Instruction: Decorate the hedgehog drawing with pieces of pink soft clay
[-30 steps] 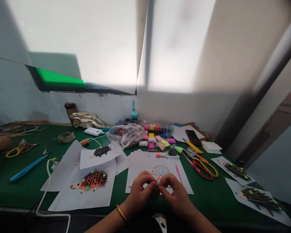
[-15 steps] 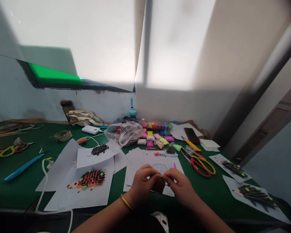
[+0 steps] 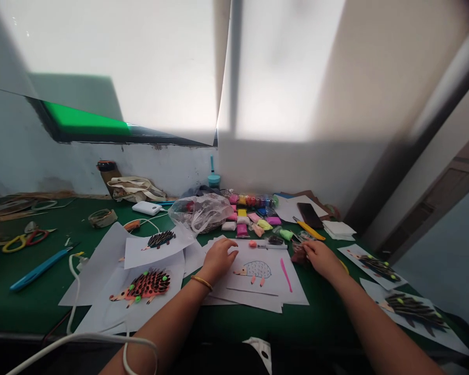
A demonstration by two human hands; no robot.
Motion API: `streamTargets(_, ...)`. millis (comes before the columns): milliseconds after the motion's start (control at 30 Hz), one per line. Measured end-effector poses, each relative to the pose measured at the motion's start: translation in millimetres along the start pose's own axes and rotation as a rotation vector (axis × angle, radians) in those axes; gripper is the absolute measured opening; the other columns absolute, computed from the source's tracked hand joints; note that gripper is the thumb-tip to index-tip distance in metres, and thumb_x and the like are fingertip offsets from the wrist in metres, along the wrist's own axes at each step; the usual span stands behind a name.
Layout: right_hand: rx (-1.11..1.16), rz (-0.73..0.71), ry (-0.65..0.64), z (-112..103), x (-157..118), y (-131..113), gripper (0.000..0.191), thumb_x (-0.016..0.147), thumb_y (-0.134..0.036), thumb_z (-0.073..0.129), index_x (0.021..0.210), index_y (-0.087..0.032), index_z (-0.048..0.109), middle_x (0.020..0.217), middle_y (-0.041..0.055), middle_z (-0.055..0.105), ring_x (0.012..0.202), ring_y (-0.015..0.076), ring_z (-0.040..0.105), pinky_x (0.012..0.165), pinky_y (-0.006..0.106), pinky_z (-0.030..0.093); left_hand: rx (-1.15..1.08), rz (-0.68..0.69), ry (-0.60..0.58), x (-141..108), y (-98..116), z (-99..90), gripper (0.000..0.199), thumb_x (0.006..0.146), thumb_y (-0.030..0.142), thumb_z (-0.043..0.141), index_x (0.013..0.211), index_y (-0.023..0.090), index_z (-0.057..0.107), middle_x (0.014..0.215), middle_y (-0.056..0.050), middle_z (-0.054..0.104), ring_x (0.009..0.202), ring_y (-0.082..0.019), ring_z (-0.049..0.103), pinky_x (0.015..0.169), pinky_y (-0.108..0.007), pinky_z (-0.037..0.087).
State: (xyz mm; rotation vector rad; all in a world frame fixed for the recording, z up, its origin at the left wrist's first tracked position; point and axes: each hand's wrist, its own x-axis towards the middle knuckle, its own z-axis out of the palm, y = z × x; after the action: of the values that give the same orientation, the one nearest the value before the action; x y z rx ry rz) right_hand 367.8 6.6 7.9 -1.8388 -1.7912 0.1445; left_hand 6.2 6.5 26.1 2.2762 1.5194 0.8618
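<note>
My left hand (image 3: pixel 218 259) hovers or rests at the left edge of the paper stack, fingers apart, holding nothing. On the top sheet (image 3: pixel 238 291) is a drawn hedgehog (image 3: pixel 257 270) with a scaly back and pink legs. A pink strip (image 3: pixel 286 275) lies to its right. Beyond the sheet's right edge, my right hand (image 3: pixel 323 259) pinches a small brown packet (image 3: pixel 298 254), close to the scissors, which the hand mostly hides. A pen (image 3: pixel 272 247), an orange-pink lump (image 3: pixel 252 244) and a black packet (image 3: pixel 275 240) lie along the top of the paper.
Several coloured clay packets (image 3: pixel 242 230) and a plastic bag (image 3: pixel 203 213) lie behind the paper. Finished hedgehog pictures (image 3: pixel 150 286) are at left, others (image 3: pixel 412 312) at right. A yellow cutter (image 3: pixel 310 229), a phone (image 3: pixel 309 215), a blue tool (image 3: pixel 41 269) and a white cable (image 3: pixel 82 341) are around.
My hands have come apart from over the drawing. My right hand has moved right with the brown packet; my left has moved left and opened. The drawing is uncovered, and a cable has risen lower left.
</note>
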Motion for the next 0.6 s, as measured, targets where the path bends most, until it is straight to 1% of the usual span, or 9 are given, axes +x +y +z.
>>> streamTargets(33, -0.035, 0.006, -0.027, 2, 4, 4, 0.039, 0.092, -0.032, 0.039, 0.109, -0.02, 0.072, 0.111, 0.0121, 0.069, 0.099, 0.0264, 0.065, 0.08, 0.036, 0.05, 0.006, 0.003, -0.022, -1, -2, 2.3, 0.022, 0.087, 0.027, 0.059, 0.106, 0.021, 0.069, 0.114, -0.008, 0.066, 0.108, -0.027, 0.058, 0.094, -0.04, 0.043)
streamTargets(100, -0.083, 0.013, -0.023, 8, 9, 4, 0.043, 0.092, -0.032, 0.04, 0.125, -0.019, 0.065, 0.12, 0.0153, 0.065, 0.106, 0.0295, 0.061, 0.083, 0.039, 0.048, 0.011, 0.02, -0.054, -6, -3, 7.6, 0.024, 0.087, 0.027, 0.059, 0.108, 0.021, 0.068, 0.116, -0.009, 0.066, 0.109, -0.027, 0.059, 0.095, -0.039, 0.043)
streamTargets(167, -0.155, 0.005, 0.061, 13, 9, -4, 0.045, 0.092, -0.034, 0.043, 0.129, -0.018, 0.062, 0.121, 0.0164, 0.063, 0.109, 0.0316, 0.059, 0.085, 0.041, 0.047, 0.02, 0.048, -0.077, -11, -1, 11.7, 0.026, 0.088, 0.027, 0.057, 0.111, 0.021, 0.068, 0.118, -0.009, 0.067, 0.11, -0.027, 0.059, 0.097, -0.04, 0.042)
streamTargets(267, -0.218, -0.098, 0.196, 22, 4, -23, 0.04, 0.092, -0.033, 0.044, 0.122, -0.017, 0.066, 0.119, 0.0153, 0.062, 0.11, 0.0308, 0.056, 0.089, 0.041, 0.045, 0.06, 0.098, -0.113, -17, 1, 13.2, 0.024, 0.089, 0.026, 0.055, 0.109, 0.021, 0.068, 0.113, -0.008, 0.068, 0.106, -0.027, 0.06, 0.101, -0.044, 0.038)
streamTargets(367, -0.192, -0.231, 0.25, 34, -4, -33, 0.035, 0.093, -0.027, 0.042, 0.113, -0.018, 0.069, 0.113, 0.0123, 0.064, 0.106, 0.0277, 0.057, 0.09, 0.04, 0.044, 0.101, 0.13, -0.133, -18, 2, 11.7, 0.019, 0.09, 0.025, 0.053, 0.099, 0.021, 0.069, 0.104, -0.006, 0.07, 0.099, -0.024, 0.061, 0.101, -0.044, 0.037)
streamTargets(500, -0.142, -0.275, 0.284, 48, -10, -26, 0.031, 0.092, -0.023, 0.043, 0.106, -0.02, 0.07, 0.109, 0.0099, 0.066, 0.104, 0.0269, 0.057, 0.084, 0.039, 0.043, 0.113, 0.134, -0.124, -18, 0, 11.5, 0.021, 0.091, 0.025, 0.051, 0.098, 0.022, 0.07, 0.103, -0.006, 0.07, 0.098, -0.022, 0.061, 0.092, -0.037, 0.044)
streamTargets(600, -0.125, -0.299, 0.29, 53, -10, -17, 0.031, 0.091, -0.02, 0.042, 0.105, -0.019, 0.07, 0.106, 0.0095, 0.067, 0.102, 0.0263, 0.058, 0.083, 0.038, 0.043, 0.112, 0.126, -0.101, -19, -1, 14.1, 0.021, 0.09, 0.025, 0.051, 0.099, 0.022, 0.07, 0.104, -0.005, 0.07, 0.098, -0.022, 0.061, 0.09, -0.035, 0.046)
